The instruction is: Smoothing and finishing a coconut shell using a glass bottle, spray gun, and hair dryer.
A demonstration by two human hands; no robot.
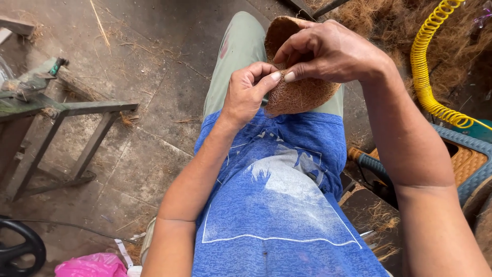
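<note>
A brown bowl-shaped piece of coconut fibre (300,95) rests on my lap, over my green trousers and blue shirt. My left hand (247,92) pinches its near rim between thumb and fingers. My right hand (328,51) reaches over the top and grips the rim from above, thumb tip close to the left thumb. Both hands meet at the same edge. The far side of the fibre piece is hidden behind my right hand.
A green metal stand (61,115) sits on the concrete floor at left. A coiled yellow hose (425,66) and loose coconut fibre (379,20) lie at upper right. A blue plastic stool (469,159) is at right, a pink bag (92,265) and black wheel (20,249) bottom left.
</note>
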